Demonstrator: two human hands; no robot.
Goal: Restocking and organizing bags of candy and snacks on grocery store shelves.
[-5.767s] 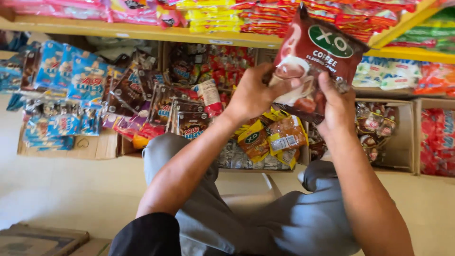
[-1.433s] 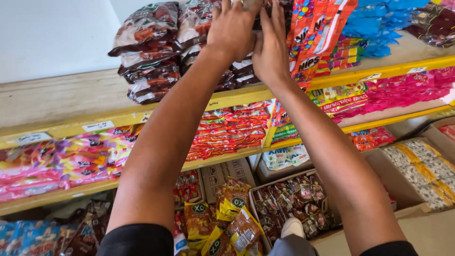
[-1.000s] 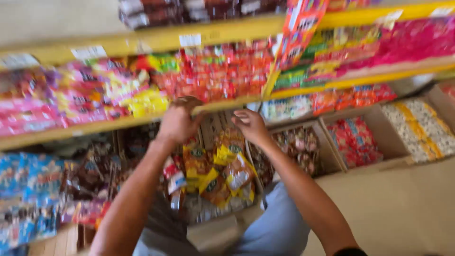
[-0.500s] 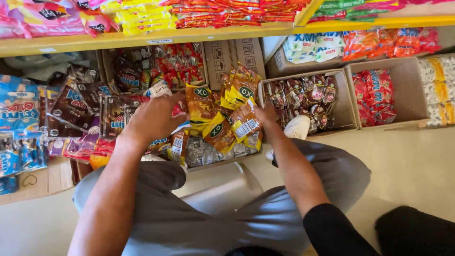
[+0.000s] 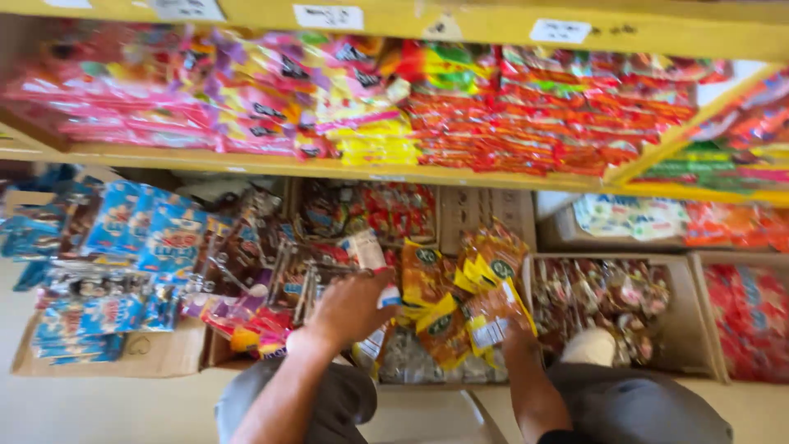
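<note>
The left hand (image 5: 349, 308) lay palm-down on the pile of orange-and-yellow candy bags (image 5: 460, 304), its fingers bent over the bags at the pile's left edge; whether they pinched one could not be told. The right hand (image 5: 516, 339) was pushed in under the right side of the same pile — only its back and wrist showed, so the set of its fingers could not be told either. The bags stood heaped in an open cardboard box (image 5: 427, 376) on the floor, directly before the person's knees (grey trousers). Just right of it sat a second box of dark brown wrapped sweets (image 5: 608, 300), and beyond that a box of red packets (image 5: 752, 321). To the left, blue packets (image 5: 156, 230) and brown packets (image 5: 238, 255) leaned in rows. Above ran a yellow shelf (image 5: 246, 164) — stacked with pink, yellow and red packs (image 5: 394, 107). The view was somewhat blurred.
</note>
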